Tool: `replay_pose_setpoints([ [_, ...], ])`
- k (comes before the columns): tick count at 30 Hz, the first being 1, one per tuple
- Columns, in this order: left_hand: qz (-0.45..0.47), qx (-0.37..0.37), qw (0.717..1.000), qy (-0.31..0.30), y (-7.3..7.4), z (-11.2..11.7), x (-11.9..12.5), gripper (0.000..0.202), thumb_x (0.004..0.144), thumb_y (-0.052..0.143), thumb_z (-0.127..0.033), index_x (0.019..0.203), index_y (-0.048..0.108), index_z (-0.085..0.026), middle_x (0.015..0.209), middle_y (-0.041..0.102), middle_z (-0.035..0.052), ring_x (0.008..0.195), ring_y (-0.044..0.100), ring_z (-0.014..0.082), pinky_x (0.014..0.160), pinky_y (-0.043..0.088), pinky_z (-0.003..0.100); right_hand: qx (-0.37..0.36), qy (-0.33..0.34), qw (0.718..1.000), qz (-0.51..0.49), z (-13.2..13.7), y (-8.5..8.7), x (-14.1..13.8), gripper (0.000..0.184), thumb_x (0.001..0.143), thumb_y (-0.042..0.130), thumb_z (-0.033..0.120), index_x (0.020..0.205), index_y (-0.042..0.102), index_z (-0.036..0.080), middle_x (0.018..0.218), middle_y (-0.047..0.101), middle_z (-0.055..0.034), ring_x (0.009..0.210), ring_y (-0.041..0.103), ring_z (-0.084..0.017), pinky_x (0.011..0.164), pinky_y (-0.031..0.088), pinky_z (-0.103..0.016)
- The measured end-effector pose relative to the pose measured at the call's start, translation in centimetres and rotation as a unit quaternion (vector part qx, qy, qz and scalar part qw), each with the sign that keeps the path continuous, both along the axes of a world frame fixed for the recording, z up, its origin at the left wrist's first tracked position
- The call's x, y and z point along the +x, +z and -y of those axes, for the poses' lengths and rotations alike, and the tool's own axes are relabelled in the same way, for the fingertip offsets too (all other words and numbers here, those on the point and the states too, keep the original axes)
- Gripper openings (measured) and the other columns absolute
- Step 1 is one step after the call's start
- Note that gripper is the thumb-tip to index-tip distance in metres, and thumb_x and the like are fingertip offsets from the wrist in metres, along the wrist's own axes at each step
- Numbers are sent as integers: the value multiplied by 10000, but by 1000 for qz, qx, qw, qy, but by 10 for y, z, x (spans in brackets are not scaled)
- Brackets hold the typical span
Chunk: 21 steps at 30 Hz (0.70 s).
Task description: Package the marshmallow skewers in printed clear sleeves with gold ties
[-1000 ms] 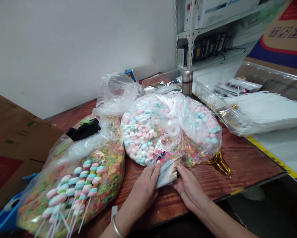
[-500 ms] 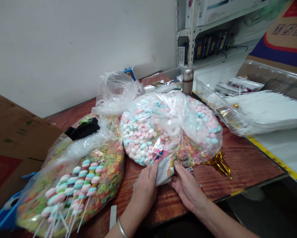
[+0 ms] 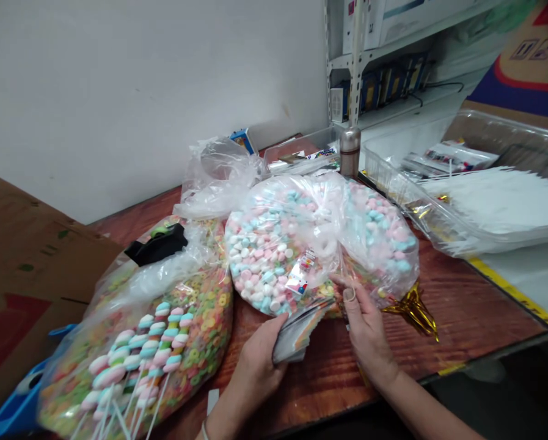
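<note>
My left hand (image 3: 259, 354) grips a stack of thin printed plastic packets (image 3: 296, 336), thumb on top, their edges fanned toward the right. Apart from the stack, my right hand (image 3: 368, 330) is at the front of a big clear bag of pastel marshmallows (image 3: 259, 256). Its thumb and fingers are drawn together; what they hold, if anything, I cannot make out. A small printed packet (image 3: 300, 278) lies against that bag. Left of my hands, several marshmallow skewers (image 3: 149, 342) on white sticks rest on a clear bag of ring-shaped candies (image 3: 209, 311).
A black tape dispenser (image 3: 157, 244) sits on the candy bag. Gold twist ties (image 3: 415, 311) lie at right. A clear tray (image 3: 448, 241) holds white sticks (image 3: 498, 198). A metal-topped bottle (image 3: 349, 153) stands behind. Cardboard boxes (image 3: 40, 275) flank the table at left and right.
My right hand has come off the packet stack and moved right and slightly up. My left hand keeps the stack, now more fanned. The view has shifted slightly.
</note>
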State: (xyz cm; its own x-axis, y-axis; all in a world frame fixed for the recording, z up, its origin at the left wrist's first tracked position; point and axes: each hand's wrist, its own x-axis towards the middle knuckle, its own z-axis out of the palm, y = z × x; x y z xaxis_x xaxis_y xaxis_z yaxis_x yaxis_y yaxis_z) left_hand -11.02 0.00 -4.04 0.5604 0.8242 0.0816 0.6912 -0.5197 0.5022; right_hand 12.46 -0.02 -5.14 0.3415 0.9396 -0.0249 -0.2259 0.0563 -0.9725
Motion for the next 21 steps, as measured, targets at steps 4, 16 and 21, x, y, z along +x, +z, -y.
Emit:
replay_pose_setpoints([
  [4, -8, -48, 999, -4, 10, -3, 8, 818, 710, 523, -10, 1457, 281, -242, 1426, 498, 91, 1302, 467, 219, 1087, 390, 396, 2, 39, 999, 21, -2, 3, -23, 379, 988, 405, 448, 1201, 627, 227, 1249, 644, -69, 1212, 536, -225, 1076, 362, -384],
  [16, -127, 15, 992, 10, 19, -12, 18, 922, 620, 552, -48, 1473, 234, -190, 1337, 544, 136, 1173, 510, 292, 992, 422, 474, -11, 93, 996, 5, 5, 1, -49, 331, 966, 465, 451, 1065, 695, 234, 1114, 700, -62, 1094, 605, -228, 994, 434, -351],
  [21, -157, -5, 988, 6, 20, -14, 16, 642, 624, 569, -73, 1251, 512, -203, 1187, 620, 106, 1066, 565, 295, 911, 474, 445, -28, 118, 988, -97, 3, -5, -49, 413, 993, 389, 456, 1288, 598, 257, 1196, 692, -80, 1075, 642, -224, 973, 481, -397],
])
